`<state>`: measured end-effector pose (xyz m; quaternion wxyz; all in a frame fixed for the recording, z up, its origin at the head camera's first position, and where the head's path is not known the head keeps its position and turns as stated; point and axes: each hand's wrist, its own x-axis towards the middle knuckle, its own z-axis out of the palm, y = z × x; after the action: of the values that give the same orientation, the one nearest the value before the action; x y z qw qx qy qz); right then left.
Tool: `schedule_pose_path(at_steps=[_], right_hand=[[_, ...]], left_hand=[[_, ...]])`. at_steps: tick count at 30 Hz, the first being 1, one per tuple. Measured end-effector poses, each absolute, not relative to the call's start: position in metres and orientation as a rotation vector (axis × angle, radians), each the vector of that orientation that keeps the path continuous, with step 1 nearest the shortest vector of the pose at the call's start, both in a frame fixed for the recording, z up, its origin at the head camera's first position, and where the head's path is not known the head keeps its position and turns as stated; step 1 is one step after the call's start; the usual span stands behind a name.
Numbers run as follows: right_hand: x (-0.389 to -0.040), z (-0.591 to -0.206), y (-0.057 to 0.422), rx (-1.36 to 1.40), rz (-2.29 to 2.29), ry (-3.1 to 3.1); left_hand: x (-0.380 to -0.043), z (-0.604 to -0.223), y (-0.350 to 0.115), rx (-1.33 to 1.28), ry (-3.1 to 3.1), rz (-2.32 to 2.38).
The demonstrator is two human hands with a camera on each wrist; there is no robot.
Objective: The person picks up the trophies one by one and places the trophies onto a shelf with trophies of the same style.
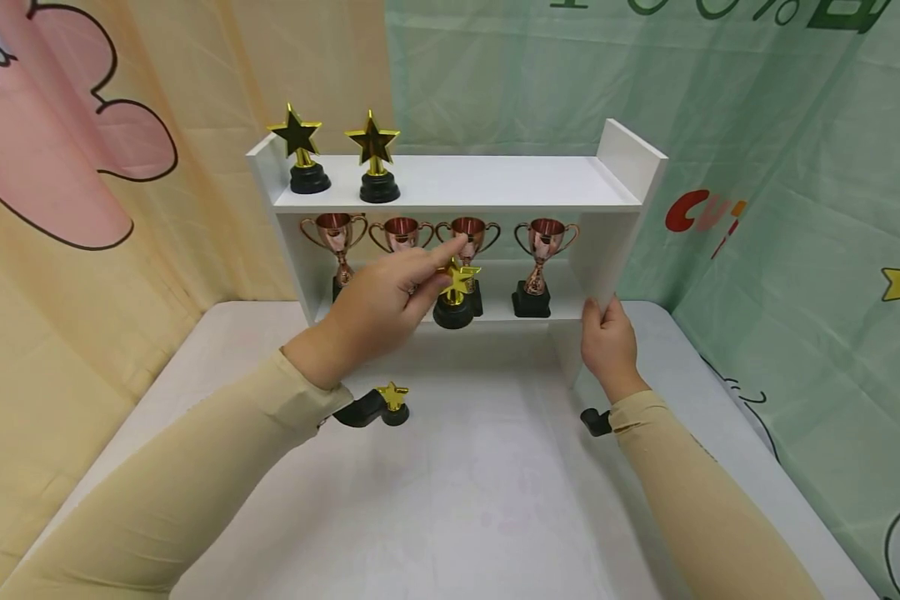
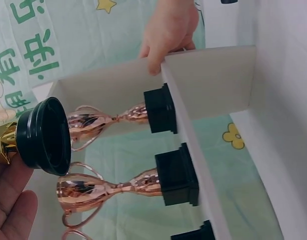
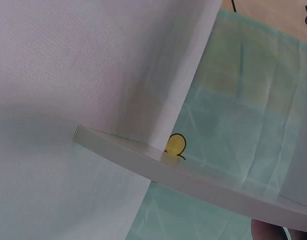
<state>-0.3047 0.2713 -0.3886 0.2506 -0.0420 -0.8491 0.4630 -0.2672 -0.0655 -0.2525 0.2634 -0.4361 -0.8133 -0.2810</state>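
Note:
My left hand point(image 1: 390, 300) holds a small gold star trophy point(image 1: 456, 313) with a round black base, in front of the shelf unit's middle level. In the left wrist view the black base point(image 2: 43, 135) tilts toward the camera, clear of the shelf board. My right hand point(image 1: 610, 346) grips the right side panel of the white shelf unit point(image 1: 495, 182); in the right wrist view only its fingertips point(image 3: 267, 231) show under the panel edge. Several rose-gold cup trophies point(image 1: 546, 242) stand along the middle shelf, partly hidden by my left hand.
Two star trophies, one at the far left point(image 1: 309, 177) and one beside it point(image 1: 379, 185), stand on the top shelf. Another small star trophy point(image 1: 395, 412) is on the white table point(image 1: 465, 500) near my left wrist. Printed curtains point(image 1: 780, 167) hang behind.

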Motion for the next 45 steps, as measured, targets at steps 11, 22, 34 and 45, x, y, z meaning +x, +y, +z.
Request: schedule_pose_path(at_steps=[11,22,34,45], right_hand=[[-0.305,-0.39,0.271,-0.112,1.265,-2.31],[-0.305,-0.389,0.271,-0.116,1.248,-2.303],[-0.303,-0.389,0.271,-0.11,1.286,-2.308],[-0.304,-0.389,0.271,-0.109,1.28,-2.303]], left_hand=[[-0.27,-0.228,-0.064,-1.155,-2.152,-0.757],[-0.275,-0.209,-0.061,-1.144,-2.124,-0.797],[-0.283,-0.189,-0.054,-1.094,-2.083,-0.813],[-0.294,-0.182,-0.05,-1.021,-2.047,-0.832]])
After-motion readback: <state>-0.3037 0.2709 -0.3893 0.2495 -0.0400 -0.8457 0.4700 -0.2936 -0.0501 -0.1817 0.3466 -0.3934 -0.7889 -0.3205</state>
